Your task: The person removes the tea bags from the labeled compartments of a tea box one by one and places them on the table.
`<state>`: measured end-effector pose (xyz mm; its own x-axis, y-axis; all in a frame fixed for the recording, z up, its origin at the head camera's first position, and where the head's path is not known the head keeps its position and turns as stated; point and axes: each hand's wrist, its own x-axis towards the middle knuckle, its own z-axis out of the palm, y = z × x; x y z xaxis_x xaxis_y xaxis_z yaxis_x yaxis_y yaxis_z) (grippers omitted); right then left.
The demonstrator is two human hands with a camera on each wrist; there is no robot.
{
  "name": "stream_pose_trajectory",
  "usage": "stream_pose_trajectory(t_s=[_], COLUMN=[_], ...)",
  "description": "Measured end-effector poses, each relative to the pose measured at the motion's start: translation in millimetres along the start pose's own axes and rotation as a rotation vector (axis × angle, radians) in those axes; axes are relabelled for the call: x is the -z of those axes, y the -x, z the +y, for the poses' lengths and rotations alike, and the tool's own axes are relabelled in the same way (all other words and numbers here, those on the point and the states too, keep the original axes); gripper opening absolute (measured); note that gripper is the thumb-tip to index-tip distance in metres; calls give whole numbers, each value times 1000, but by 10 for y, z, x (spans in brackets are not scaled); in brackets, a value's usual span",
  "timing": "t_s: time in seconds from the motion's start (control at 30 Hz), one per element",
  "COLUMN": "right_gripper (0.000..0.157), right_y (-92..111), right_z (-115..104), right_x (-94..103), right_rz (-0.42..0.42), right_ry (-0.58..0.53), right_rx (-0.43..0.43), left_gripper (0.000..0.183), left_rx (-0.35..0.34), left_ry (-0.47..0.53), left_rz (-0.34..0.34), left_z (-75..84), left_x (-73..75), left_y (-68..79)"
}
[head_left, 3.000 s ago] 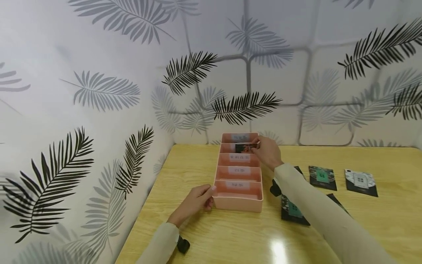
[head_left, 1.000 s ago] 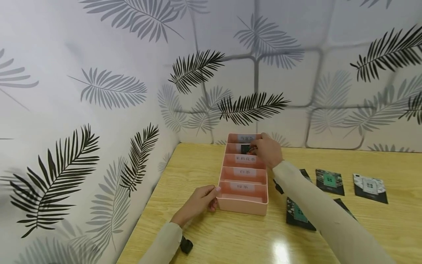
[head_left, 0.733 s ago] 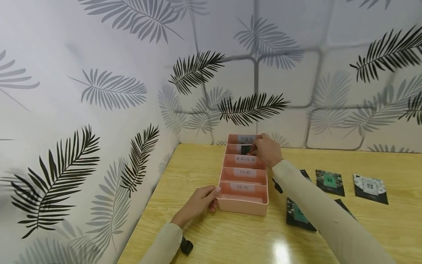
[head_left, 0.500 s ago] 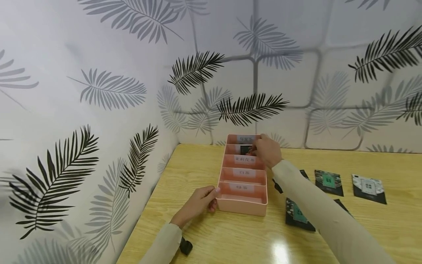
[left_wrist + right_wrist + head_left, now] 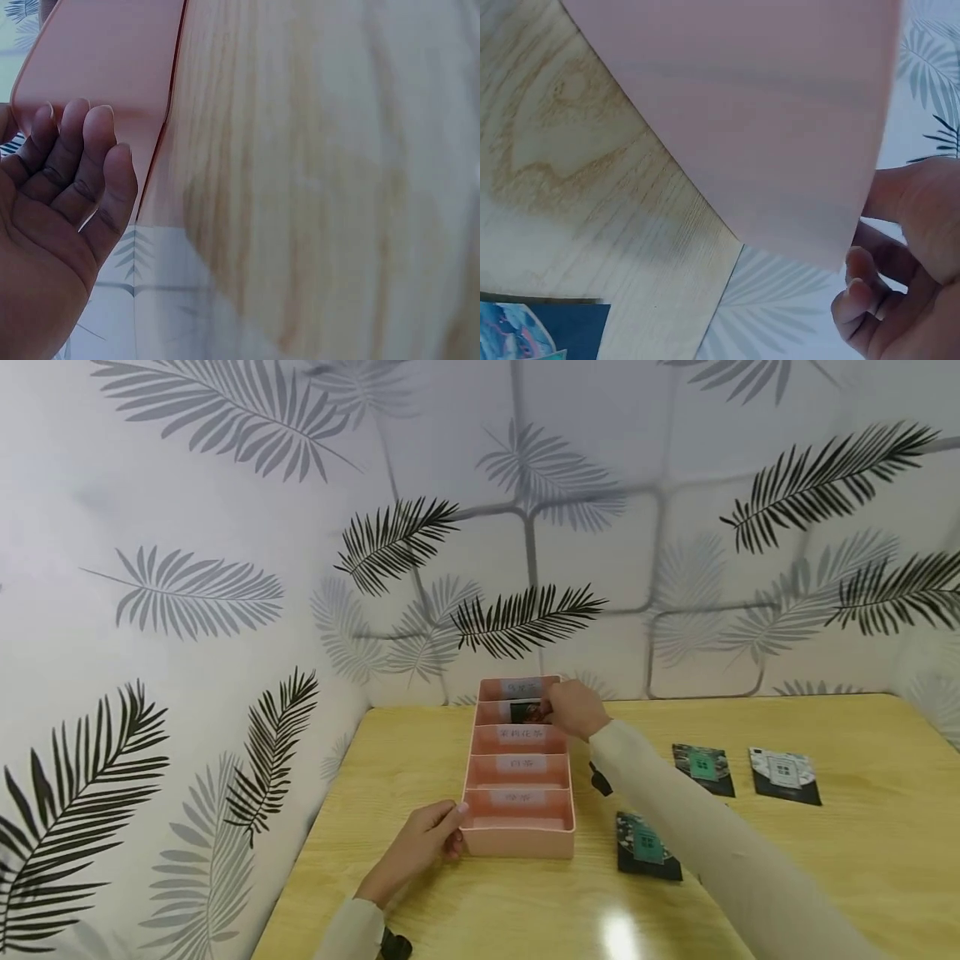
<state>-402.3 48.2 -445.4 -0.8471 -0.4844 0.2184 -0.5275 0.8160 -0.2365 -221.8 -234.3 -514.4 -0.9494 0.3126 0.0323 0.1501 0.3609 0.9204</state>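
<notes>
The right grip [image 5: 576, 708] pinches a dark sachet [image 5: 525, 713] inside the pink organizer [image 5: 517, 842], second compartment from the far end; the left grip [image 5: 423, 837] clasps its corner at eight o'clock. Flat sachets [image 5: 648, 847] lie toward three and four o'clock on the tabletop [image 5: 525, 910].

Indoor corner, home-like in look — exact kind of room cannot be told. Left wall [image 5: 172, 672] and back wall [image 5: 607, 560] printed with grey and black leaves [image 5: 528, 622]; yellowish wood-grain bench [image 5: 487, 902] in corner between them. Household look also from pink divided box [image 5: 517, 842] and dark patterned packets [image 5: 647, 847] on top.
</notes>
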Motion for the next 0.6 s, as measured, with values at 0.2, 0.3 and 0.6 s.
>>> stream_pose_trajectory(t_s=[0.2, 0.3, 0.6], right_gripper=[10, 12, 9], right_y=[64, 77, 214], right_z=[-34, -81, 67], right_x=[29, 22, 102], right_rz=[124, 168, 151], right_ry=[-109, -214, -429], right_rx=[29, 30, -60], left_gripper=[47, 48, 52], left_rx=[29, 37, 89], left_ry=[5, -6, 8], left_rz=[10, 19, 1], left_z=[23, 20, 102], left_x=[-28, -32, -144], left_y=[24, 62, 10])
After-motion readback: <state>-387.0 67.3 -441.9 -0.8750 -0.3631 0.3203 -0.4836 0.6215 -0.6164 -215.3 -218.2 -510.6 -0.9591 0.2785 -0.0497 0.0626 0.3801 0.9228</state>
